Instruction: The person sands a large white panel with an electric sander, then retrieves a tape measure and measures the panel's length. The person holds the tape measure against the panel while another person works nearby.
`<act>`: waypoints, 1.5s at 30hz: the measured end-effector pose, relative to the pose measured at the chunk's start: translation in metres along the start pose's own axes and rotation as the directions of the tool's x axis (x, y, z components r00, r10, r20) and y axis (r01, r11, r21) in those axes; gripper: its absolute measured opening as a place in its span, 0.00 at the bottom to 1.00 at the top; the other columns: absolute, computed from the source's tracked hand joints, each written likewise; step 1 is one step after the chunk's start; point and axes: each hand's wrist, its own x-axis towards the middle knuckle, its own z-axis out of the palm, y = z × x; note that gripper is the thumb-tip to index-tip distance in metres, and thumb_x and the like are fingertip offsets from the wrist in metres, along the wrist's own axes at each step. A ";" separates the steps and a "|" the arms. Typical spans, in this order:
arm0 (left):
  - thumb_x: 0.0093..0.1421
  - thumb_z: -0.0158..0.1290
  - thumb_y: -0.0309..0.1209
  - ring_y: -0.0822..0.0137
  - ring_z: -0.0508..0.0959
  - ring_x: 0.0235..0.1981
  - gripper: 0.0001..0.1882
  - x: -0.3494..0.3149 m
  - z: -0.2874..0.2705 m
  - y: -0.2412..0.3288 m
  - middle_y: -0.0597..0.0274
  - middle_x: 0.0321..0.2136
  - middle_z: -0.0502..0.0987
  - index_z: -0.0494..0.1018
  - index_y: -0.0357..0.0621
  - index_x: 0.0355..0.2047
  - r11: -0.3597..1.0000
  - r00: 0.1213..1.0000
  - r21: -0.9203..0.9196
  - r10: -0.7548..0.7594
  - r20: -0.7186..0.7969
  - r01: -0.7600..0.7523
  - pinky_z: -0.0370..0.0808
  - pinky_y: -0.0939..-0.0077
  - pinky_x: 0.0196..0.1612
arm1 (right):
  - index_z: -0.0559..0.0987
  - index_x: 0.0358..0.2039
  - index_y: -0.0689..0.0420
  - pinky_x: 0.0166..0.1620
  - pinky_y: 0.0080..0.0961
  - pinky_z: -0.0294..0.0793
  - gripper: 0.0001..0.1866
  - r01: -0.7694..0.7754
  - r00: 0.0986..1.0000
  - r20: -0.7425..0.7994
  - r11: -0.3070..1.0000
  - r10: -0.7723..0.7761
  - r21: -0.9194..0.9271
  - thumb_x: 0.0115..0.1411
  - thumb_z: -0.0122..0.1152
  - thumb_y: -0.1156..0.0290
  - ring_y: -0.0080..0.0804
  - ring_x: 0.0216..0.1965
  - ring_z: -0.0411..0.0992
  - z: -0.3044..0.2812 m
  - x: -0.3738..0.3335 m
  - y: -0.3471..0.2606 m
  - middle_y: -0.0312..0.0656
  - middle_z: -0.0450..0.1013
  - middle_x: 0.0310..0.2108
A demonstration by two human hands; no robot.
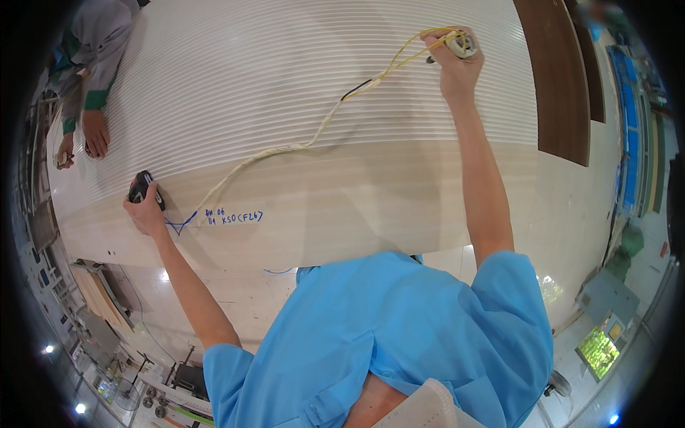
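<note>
My left hand (146, 212) is closed around a black tape measure (145, 191) near the left end of a large pale panel. Beside that hand, blue wire ends (178, 225) stick out of a long cable wrapped in cream covering (271, 151). The cable runs across the panel toward the upper right and splits into yellow wires (401, 63). At the far right, my right hand (462, 64) grips a pale round roll (462, 44), with the yellow wires looping around it. Part of the roll is hidden by my fingers.
The panel's far part is ribbed white (285, 78); its near strip is smooth beige (399, 192) with blue handwriting. Another person's hand (95, 133) rests at the upper left, with a grey sleeve and green cuff. Brown boards (560, 85) lie at the right end.
</note>
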 end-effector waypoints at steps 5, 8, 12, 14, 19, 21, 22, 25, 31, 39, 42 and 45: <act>0.45 0.68 0.58 0.48 0.78 0.56 0.49 0.000 0.000 0.000 0.50 0.56 0.78 0.68 0.44 0.63 1.000 1.000 -0.001 0.001 0.000 -0.001 0.70 0.56 0.60 | 0.79 0.33 0.59 0.33 0.18 0.74 0.08 -0.051 0.997 -0.056 0.997 0.048 -0.050 0.56 0.71 0.82 0.19 0.31 0.76 0.005 -0.005 0.009 0.38 0.81 0.31; 0.46 0.68 0.58 0.48 0.78 0.56 0.49 0.000 0.000 0.000 0.50 0.55 0.79 0.68 0.44 0.63 1.000 1.000 -0.003 0.004 -0.006 -0.004 0.70 0.56 0.60 | 0.79 0.35 0.61 0.42 0.23 0.77 0.08 -0.004 1.000 -0.015 0.998 0.003 -0.069 0.58 0.69 0.83 0.27 0.38 0.79 0.001 0.000 0.003 0.43 0.82 0.34; 0.46 0.68 0.58 0.49 0.78 0.56 0.49 -0.002 -0.002 0.002 0.50 0.55 0.78 0.68 0.44 0.63 1.000 1.000 -0.004 -0.012 0.010 0.012 0.70 0.57 0.60 | 0.79 0.36 0.62 0.46 0.26 0.79 0.07 -0.016 1.000 0.008 0.998 0.016 -0.055 0.58 0.68 0.84 0.31 0.41 0.81 -0.006 0.011 -0.003 0.45 0.82 0.35; 0.46 0.68 0.59 0.49 0.77 0.56 0.49 -0.003 -0.003 0.004 0.49 0.55 0.78 0.68 0.43 0.63 1.000 1.000 -0.018 -0.018 0.023 0.018 0.70 0.56 0.61 | 0.79 0.34 0.60 0.38 0.20 0.75 0.08 -0.014 1.000 -0.010 0.999 0.013 -0.036 0.56 0.70 0.82 0.22 0.35 0.77 -0.002 0.012 0.003 0.40 0.82 0.33; 0.46 0.68 0.58 0.48 0.77 0.57 0.50 -0.004 -0.006 0.006 0.49 0.56 0.78 0.67 0.42 0.63 1.000 1.000 -0.020 -0.006 0.028 0.006 0.70 0.57 0.61 | 0.80 0.33 0.59 0.33 0.17 0.72 0.08 -0.037 0.999 -0.033 0.998 0.036 -0.046 0.56 0.71 0.81 0.17 0.31 0.74 0.006 0.005 0.013 0.37 0.82 0.32; 0.46 0.68 0.58 0.48 0.77 0.57 0.50 -0.005 -0.005 0.007 0.49 0.56 0.78 0.67 0.42 0.64 1.000 1.000 -0.011 0.004 0.018 -0.004 0.70 0.57 0.61 | 0.79 0.33 0.59 0.33 0.17 0.72 0.08 -0.064 0.997 -0.055 0.995 0.060 -0.081 0.56 0.71 0.81 0.17 0.31 0.75 0.005 0.006 0.010 0.37 0.82 0.32; 0.46 0.68 0.58 0.48 0.77 0.57 0.50 -0.005 -0.005 0.007 0.49 0.56 0.78 0.67 0.42 0.64 1.000 1.000 -0.030 -0.007 0.022 0.007 0.70 0.57 0.61 | 0.79 0.33 0.58 0.33 0.17 0.72 0.08 -0.016 1.000 -0.024 0.999 0.015 -0.050 0.56 0.71 0.81 0.17 0.31 0.75 0.004 0.009 0.007 0.37 0.82 0.31; 0.46 0.68 0.58 0.48 0.77 0.57 0.51 -0.005 -0.005 0.006 0.49 0.56 0.78 0.66 0.42 0.65 1.000 1.000 -0.029 -0.004 0.024 0.005 0.69 0.57 0.61 | 0.79 0.32 0.58 0.33 0.17 0.72 0.08 0.020 1.000 -0.013 1.000 -0.020 -0.010 0.56 0.72 0.81 0.17 0.30 0.74 0.000 0.018 0.001 0.37 0.81 0.31; 0.46 0.68 0.58 0.49 0.77 0.56 0.50 -0.005 -0.006 0.008 0.49 0.56 0.78 0.67 0.43 0.64 1.000 1.000 -0.020 -0.019 0.024 0.019 0.70 0.57 0.61 | 0.79 0.32 0.58 0.33 0.18 0.72 0.09 -0.050 0.999 -0.008 0.998 0.050 -0.029 0.56 0.71 0.82 0.17 0.30 0.74 0.002 0.020 0.017 0.35 0.80 0.30; 0.47 0.67 0.58 0.49 0.77 0.56 0.49 -0.003 -0.002 0.003 0.50 0.55 0.78 0.67 0.43 0.64 1.000 1.000 0.020 0.014 0.012 -0.015 0.70 0.56 0.60 | 0.79 0.32 0.58 0.34 0.18 0.72 0.09 0.062 0.998 -0.002 0.998 -0.062 0.012 0.56 0.72 0.82 0.17 0.31 0.74 -0.002 0.028 0.009 0.35 0.81 0.31; 0.47 0.67 0.59 0.49 0.77 0.57 0.49 -0.003 -0.002 0.004 0.50 0.55 0.78 0.67 0.44 0.64 1.000 1.000 -0.010 -0.005 0.017 0.005 0.69 0.57 0.61 | 0.79 0.32 0.58 0.35 0.17 0.72 0.08 0.043 0.999 0.014 0.999 -0.043 -0.011 0.56 0.71 0.82 0.17 0.31 0.74 0.001 0.032 0.011 0.35 0.81 0.30; 0.47 0.67 0.58 0.49 0.77 0.57 0.49 -0.003 -0.003 0.004 0.49 0.56 0.78 0.67 0.43 0.64 1.000 1.000 0.015 -0.003 0.015 0.003 0.69 0.57 0.61 | 0.79 0.32 0.57 0.35 0.17 0.72 0.08 -0.077 0.996 -0.036 0.997 0.077 -0.003 0.57 0.71 0.81 0.17 0.30 0.74 0.006 0.027 0.017 0.35 0.80 0.30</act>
